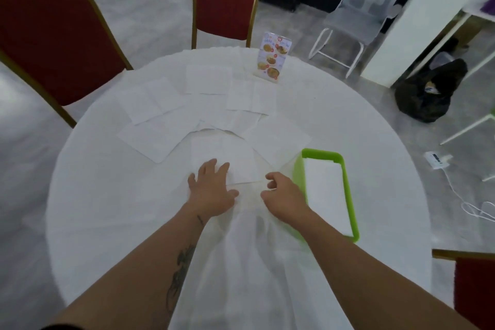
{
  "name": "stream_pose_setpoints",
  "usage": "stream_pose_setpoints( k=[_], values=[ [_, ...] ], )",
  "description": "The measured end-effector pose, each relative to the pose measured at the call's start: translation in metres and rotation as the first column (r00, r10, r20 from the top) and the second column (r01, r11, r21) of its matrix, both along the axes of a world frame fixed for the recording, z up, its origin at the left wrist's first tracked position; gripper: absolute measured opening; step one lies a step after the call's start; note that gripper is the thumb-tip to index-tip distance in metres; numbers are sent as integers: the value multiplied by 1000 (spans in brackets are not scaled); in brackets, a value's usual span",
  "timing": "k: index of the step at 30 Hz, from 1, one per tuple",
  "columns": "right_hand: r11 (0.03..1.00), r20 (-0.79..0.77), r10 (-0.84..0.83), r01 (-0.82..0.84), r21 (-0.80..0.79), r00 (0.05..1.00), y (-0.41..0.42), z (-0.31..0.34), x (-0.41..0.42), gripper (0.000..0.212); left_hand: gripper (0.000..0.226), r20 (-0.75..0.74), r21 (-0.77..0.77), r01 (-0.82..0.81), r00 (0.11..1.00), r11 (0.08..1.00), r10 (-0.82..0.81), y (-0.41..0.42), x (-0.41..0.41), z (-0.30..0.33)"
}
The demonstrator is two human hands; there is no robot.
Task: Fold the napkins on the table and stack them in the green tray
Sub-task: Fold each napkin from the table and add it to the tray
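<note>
A white napkin [227,157] lies flat on the round white table [107,195] just in front of me. My left hand [211,187] rests spread on its near left corner, pressing it down. My right hand [281,193] hovers at the napkin's near right corner with fingers curled; whether it pinches the edge I cannot tell. Several more unfolded white napkins [152,104] lie spread across the far half of the table. The green tray [351,195] sits to the right of my right hand and holds a folded white napkin [325,190].
A menu stand [272,59] is upright at the table's far edge. Red chairs with gold frames stand at the far left [53,43], far middle [225,0] and near right [474,284]. A black bag [428,94] and white cables lie on the floor to the right.
</note>
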State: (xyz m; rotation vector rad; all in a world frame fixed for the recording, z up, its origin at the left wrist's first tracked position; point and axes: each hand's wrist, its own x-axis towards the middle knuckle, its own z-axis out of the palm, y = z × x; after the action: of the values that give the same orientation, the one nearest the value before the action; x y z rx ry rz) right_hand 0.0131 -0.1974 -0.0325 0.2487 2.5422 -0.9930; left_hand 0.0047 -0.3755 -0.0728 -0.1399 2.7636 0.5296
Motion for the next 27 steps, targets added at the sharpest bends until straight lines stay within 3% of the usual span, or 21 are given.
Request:
stream_pose_setpoints(
  k=[3,8,15,20,22,25,27],
  values=[
    [997,86,-75,76,-7,993,0,-12,-4,57,75,-21,-14,71,997,997,-71,4,-6,-10],
    [991,90,-109,116,-66,990,6,-17,-5,55,67,-74,-21,125,989,992,-126,13,-18,-23],
    [993,111,-95,102,-59,989,8,-23,-11,58,29,-280,26,9,960,1000,-2,12,-28,-21],
    [973,119,-189,203,-110,975,3,-22,-17,49,15,-278,112,-79,954,991,107,8,-28,-19],
    [935,156,-262,290,-203,953,0,-23,-19,41,11,-274,196,-119,946,973,171,9,-23,-17],
    [807,277,-352,440,-394,894,-6,-26,-22,13,6,-272,307,-148,933,940,235,14,-9,-11],
    [733,339,-393,514,-446,855,-8,-24,-22,14,8,-249,354,-144,938,924,241,19,3,-9]
  ],
)
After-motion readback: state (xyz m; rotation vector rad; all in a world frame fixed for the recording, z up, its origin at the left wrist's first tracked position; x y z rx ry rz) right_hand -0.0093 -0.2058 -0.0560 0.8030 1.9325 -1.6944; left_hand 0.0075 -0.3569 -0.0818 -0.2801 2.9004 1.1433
